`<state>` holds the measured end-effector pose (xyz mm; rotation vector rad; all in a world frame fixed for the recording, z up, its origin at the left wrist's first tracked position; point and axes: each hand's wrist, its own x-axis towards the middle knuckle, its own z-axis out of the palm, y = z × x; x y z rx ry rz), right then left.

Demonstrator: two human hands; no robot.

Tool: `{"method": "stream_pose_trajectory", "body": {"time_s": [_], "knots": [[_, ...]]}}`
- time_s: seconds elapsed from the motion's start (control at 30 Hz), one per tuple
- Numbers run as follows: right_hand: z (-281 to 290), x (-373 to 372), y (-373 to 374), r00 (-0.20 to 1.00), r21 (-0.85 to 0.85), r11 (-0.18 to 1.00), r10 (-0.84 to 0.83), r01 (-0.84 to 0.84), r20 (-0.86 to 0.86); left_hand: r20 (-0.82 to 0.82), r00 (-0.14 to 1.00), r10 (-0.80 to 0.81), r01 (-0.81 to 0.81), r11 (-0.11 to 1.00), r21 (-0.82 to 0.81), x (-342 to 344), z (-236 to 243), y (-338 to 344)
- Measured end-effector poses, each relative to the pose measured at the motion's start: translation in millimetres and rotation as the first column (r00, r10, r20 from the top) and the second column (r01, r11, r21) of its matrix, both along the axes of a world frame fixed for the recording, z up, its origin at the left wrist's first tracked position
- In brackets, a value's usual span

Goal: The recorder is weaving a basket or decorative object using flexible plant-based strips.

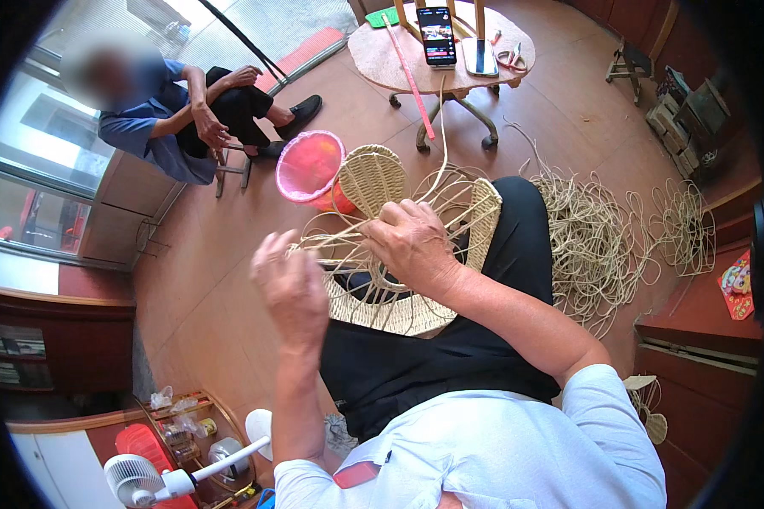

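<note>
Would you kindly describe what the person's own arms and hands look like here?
Both forearms are bare, and the left hand and right hand wear no gloves. Short pale blue shirt sleeves end near the elbows. No rings, watch or bracelets are visible.

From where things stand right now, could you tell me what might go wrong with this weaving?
1. Loose strands fan out around the left hand; one could slip from its place or snag.
2. The basket rests on the lap, steadied only by the right hand; it may tip or slide off.
3. The cane pile sprawls on the floor beside the leg and could tangle or catch a foot.
</note>
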<state>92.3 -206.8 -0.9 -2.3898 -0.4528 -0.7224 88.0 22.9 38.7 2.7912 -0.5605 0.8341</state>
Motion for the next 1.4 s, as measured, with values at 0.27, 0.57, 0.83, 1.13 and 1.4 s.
{"method": "stream_pose_trajectory", "body": {"time_s": [0.27,0.57,0.83,1.13,1.4], "knots": [[5.9,9.9,-2.8,0.999,-0.061,0.997,0.040,-0.038,0.029,0.110,0.804,0.584,-0.592,0.803,0.070,-31.7,-8.0,300.3],[9.9,21.2,2.2,0.987,-0.162,0.981,0.126,-0.109,0.096,-0.222,0.201,0.954,-0.968,0.229,0.105,-184.1,-78.2,528.3],[15.7,36.1,11.9,0.989,-0.304,0.947,0.128,-0.100,0.076,-0.918,0.352,0.181,-0.929,0.186,-0.320,-181.6,-182.2,376.9],[11.9,41.1,20.7,0.989,-0.256,0.956,0.150,-0.144,0.008,-0.756,0.636,0.155,-0.721,0.469,-0.511,-137.0,-112.9,191.6],[14.9,33.2,17.5,0.985,0.036,0.988,0.151,-0.149,-0.081,-0.498,0.864,0.072,-0.405,0.686,-0.604,-91.5,2.4,50.4]]}}
